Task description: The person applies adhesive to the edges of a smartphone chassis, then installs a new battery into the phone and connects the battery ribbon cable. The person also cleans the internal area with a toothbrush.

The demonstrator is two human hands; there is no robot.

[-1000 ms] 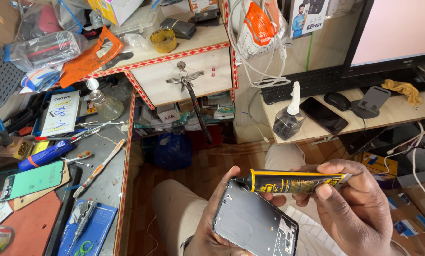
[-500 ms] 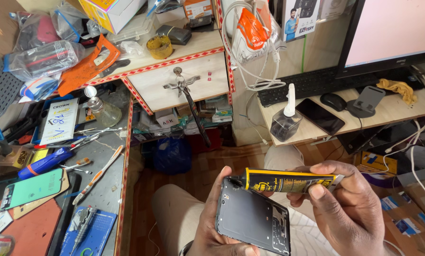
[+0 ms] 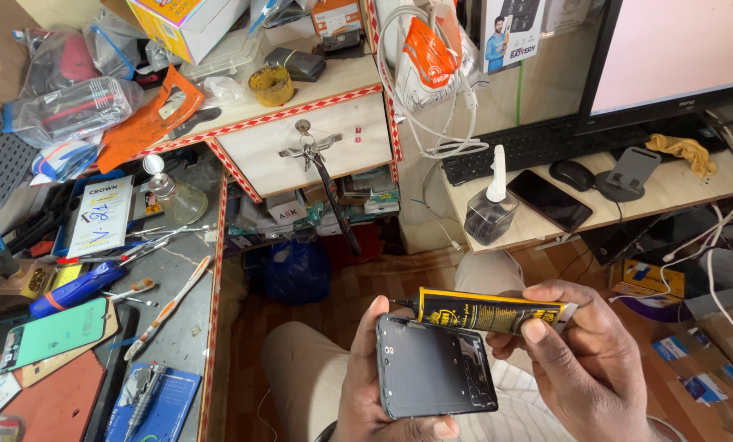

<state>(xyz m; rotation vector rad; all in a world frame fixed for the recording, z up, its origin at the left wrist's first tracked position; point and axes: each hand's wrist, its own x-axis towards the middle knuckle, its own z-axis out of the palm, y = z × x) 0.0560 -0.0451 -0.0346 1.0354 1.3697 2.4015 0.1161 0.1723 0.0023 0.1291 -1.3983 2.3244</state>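
My left hand [image 3: 376, 391] grips a dark phone frame [image 3: 434, 366] from below, its open back facing up over my lap. My right hand [image 3: 583, 360] holds a black and yellow glue tube [image 3: 485, 310] lying sideways, with its thin nozzle at the frame's top left corner. Thumb and fingers pinch the tube's right end.
A workbench [image 3: 178, 344] on the left carries a green phone panel [image 3: 54, 334], screwdrivers, tweezers and a small bottle. A drawer with keys [image 3: 316, 147] hangs ahead. To the right a desk [image 3: 669, 192] bears a keyboard, a mouse, a black phone [image 3: 550, 200] and a dispenser bottle [image 3: 492, 209].
The view has tilted slightly, so the bench sits lower in frame. Both hands keep the same hold, and the tube's nozzle stays at the frame's top edge.
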